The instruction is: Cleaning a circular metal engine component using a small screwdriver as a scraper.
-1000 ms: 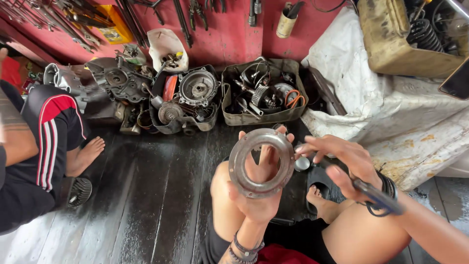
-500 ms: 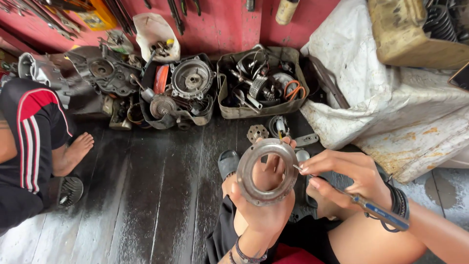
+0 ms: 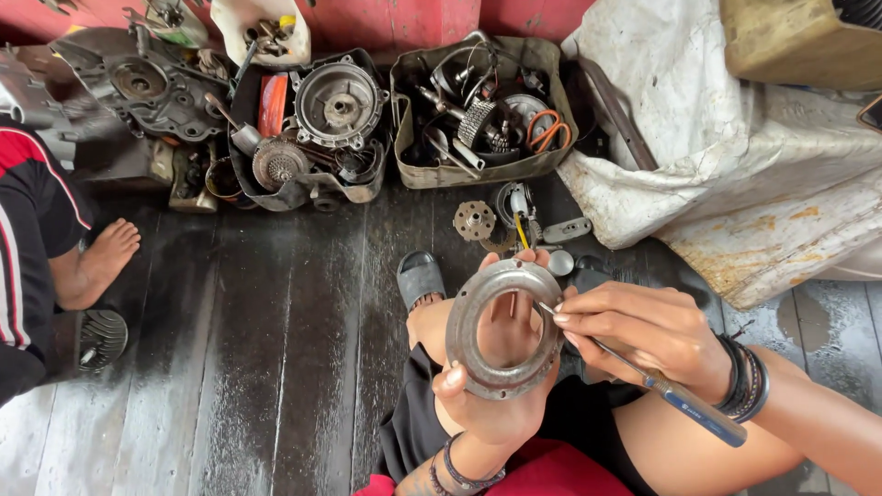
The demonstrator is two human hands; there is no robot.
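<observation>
My left hand point(image 3: 496, 404) holds a round grey metal ring plate point(image 3: 467, 317) upright in front of my knees, fingers behind it and thumb on its lower rim. My right hand point(image 3: 648, 331) grips a thin screwdriver point(image 3: 684, 402) with a blue handle. Its metal tip touches the ring's inner right edge. Both wrists carry dark bracelets.
A tray of engine parts point(image 3: 482, 110) and a casing with a round cover point(image 3: 338, 101) lie ahead on the dark wooden floor. A small gear point(image 3: 474, 220) and loose parts lie near my sandal point(image 3: 421, 276). A white sack point(image 3: 735, 156) sits right. Another person's foot point(image 3: 96, 262) is left.
The view has dropped and closed in on my hands. The ring sits lower in frame, and the screwdriver tip has come onto its inner edge.
</observation>
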